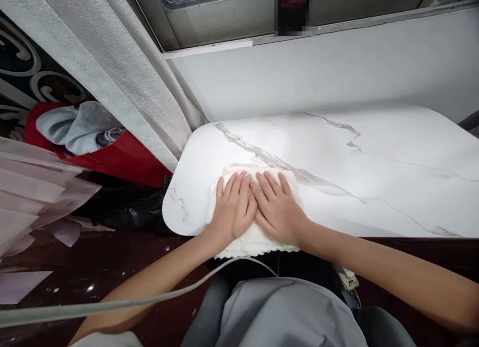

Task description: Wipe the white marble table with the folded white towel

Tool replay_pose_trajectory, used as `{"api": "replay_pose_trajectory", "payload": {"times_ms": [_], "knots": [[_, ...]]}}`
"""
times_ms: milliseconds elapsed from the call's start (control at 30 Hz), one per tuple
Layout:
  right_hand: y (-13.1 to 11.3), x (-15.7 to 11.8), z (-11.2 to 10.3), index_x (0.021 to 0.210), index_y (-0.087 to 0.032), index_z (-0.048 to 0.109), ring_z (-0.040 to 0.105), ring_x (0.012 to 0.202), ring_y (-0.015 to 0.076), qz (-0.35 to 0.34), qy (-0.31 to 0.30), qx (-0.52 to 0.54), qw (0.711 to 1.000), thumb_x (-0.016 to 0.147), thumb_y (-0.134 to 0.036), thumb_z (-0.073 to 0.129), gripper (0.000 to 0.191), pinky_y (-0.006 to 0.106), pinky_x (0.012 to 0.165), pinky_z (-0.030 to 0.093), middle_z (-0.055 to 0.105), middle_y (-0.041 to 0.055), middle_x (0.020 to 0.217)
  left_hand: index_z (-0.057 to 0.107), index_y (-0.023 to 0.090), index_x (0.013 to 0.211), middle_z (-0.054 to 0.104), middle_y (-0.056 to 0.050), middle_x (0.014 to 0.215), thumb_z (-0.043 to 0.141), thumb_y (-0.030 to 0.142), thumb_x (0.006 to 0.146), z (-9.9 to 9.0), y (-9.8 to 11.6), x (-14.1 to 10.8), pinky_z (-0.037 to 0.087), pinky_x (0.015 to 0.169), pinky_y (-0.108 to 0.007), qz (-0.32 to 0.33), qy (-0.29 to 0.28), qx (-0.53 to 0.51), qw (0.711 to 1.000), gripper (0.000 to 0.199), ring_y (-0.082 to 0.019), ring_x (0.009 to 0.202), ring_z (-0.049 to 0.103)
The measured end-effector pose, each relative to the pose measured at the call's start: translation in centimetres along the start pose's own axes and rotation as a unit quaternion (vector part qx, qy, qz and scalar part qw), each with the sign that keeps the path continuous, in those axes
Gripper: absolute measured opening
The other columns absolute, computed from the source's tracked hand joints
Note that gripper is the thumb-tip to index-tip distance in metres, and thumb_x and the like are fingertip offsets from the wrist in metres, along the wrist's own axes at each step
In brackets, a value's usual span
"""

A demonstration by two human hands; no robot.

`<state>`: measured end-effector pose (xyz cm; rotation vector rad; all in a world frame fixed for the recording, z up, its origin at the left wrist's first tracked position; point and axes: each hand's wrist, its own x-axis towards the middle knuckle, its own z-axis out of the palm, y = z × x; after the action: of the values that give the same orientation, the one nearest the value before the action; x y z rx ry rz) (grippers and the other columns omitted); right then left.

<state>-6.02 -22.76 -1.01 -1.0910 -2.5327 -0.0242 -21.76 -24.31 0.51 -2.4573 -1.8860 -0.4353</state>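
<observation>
A cream-white cloth lies spread on the white marble-patterned table, its scalloped lower edge hanging over the front. My left hand rests flat on the cloth's left half with the fingers stretched away from me. On the right half, my right hand is laid flat too, fingers pointing forward. The two hands touch or nearly touch at the thumbs and index fingers. Neither hand grips the cloth; both press on it from above.
A pale cable crosses in front of me below the table. To the left are a grey curtain, a red bag with light fabric in it, and sheer pink fabric. Behind the table stands a white wall.
</observation>
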Motion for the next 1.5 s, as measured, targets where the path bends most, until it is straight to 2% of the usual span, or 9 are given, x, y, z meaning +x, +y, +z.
{"api": "replay_pose_trajectory", "payload": {"times_ms": [233,400,567,700,833,1000,1167,1333,1500], "knots": [[4.7,4.9,0.8,0.149,-0.002,0.044,0.035,0.142,0.0389,0.034,-0.034,0.009,0.999,0.099,-0.036,0.033,0.061,0.061,0.118,0.018,0.043,0.0222,0.154,0.049,0.011,0.141,0.050,-0.013,0.151,0.032,0.024,0.098,0.7,-1.3,6.7,0.019,0.124,-0.053,-0.030,-0.018,-0.037,0.999,0.048,-0.027,0.144,0.040],[9.1,11.2,2.2,0.151,-0.004,0.042,0.030,0.145,0.0346,0.069,-0.053,0.026,0.996,0.098,-0.034,0.035,0.060,0.058,0.121,0.013,0.039,0.0194,0.157,0.056,0.015,0.130,0.058,-0.013,0.142,0.038,0.024,0.097,2.2,-4.4,14.2,0.024,0.121,-0.050,-0.024,0.022,-0.059,0.998,0.039,-0.026,0.135,0.049],[12.0,16.2,3.4,0.151,-0.008,0.041,0.029,0.147,0.0311,0.116,-0.053,0.032,0.991,0.099,-0.032,0.032,0.058,0.056,0.122,0.010,0.038,0.0169,0.158,0.060,0.019,0.122,0.064,-0.010,0.133,0.040,0.024,0.095,3.4,-7.5,20.7,0.031,0.117,-0.045,-0.014,0.035,-0.075,0.996,0.035,-0.025,0.126,0.055],[14.2,18.4,3.9,0.149,-0.011,0.045,0.033,0.144,0.0291,0.133,-0.027,0.040,0.990,0.100,-0.031,0.031,0.055,0.056,0.122,0.011,0.042,0.0148,0.155,0.061,0.019,0.123,0.065,-0.009,0.131,0.038,0.023,0.096,4.4,-8.3,24.3,0.033,0.114,-0.041,-0.011,0.052,-0.063,0.997,0.036,-0.024,0.123,0.056],[16.8,19.1,4.1,0.146,-0.013,0.049,0.037,0.141,0.0282,0.149,-0.001,0.049,0.988,0.099,-0.030,0.032,0.052,0.053,0.122,0.014,0.047,0.0135,0.152,0.062,0.019,0.122,0.067,-0.009,0.128,0.035,0.022,0.098,5.4,-7.5,26.9,0.035,0.111,-0.040,-0.012,0.051,-0.037,0.998,0.036,-0.025,0.121,0.058],[19.3,18.3,3.9,0.139,-0.016,0.055,0.041,0.136,0.0275,0.149,0.020,0.059,0.987,0.098,-0.031,0.033,0.049,0.050,0.120,0.018,0.052,0.0125,0.147,0.062,0.016,0.122,0.068,-0.011,0.125,0.032,0.023,0.100,6.2,-5.4,28.1,0.036,0.109,-0.041,-0.024,0.048,-0.024,0.998,0.038,-0.026,0.119,0.058],[19.6,16.2,3.2,0.145,-0.015,0.051,0.037,0.141,0.0271,0.179,0.021,0.041,0.983,0.098,-0.031,0.033,0.052,0.050,0.122,0.015,0.047,0.0119,0.152,0.060,0.016,0.127,0.064,-0.010,0.133,0.031,0.023,0.102,6.2,-2.8,27.3,0.032,0.114,-0.041,-0.015,0.043,-0.034,0.998,0.038,-0.025,0.125,0.054],[18.5,12.7,2.1,0.149,-0.012,0.047,0.035,0.143,0.0304,0.181,0.005,0.012,0.983,0.100,-0.032,0.030,0.056,0.055,0.121,0.017,0.044,0.0148,0.155,0.057,0.014,0.134,0.058,-0.011,0.143,0.032,0.022,0.102,6.1,-0.5,24.9,0.025,0.120,-0.045,0.000,0.034,-0.041,0.999,0.041,-0.024,0.134,0.049],[16.4,9.3,0.9,0.151,-0.012,0.043,0.032,0.146,0.0297,0.176,-0.026,-0.025,0.984,0.101,-0.033,0.029,0.057,0.054,0.121,0.018,0.040,0.0144,0.158,0.055,0.012,0.136,0.056,-0.012,0.145,0.031,0.022,0.103,5.7,1.3,20.8,0.023,0.122,-0.046,0.016,0.046,-0.039,0.998,0.043,-0.023,0.138,0.047]]}}
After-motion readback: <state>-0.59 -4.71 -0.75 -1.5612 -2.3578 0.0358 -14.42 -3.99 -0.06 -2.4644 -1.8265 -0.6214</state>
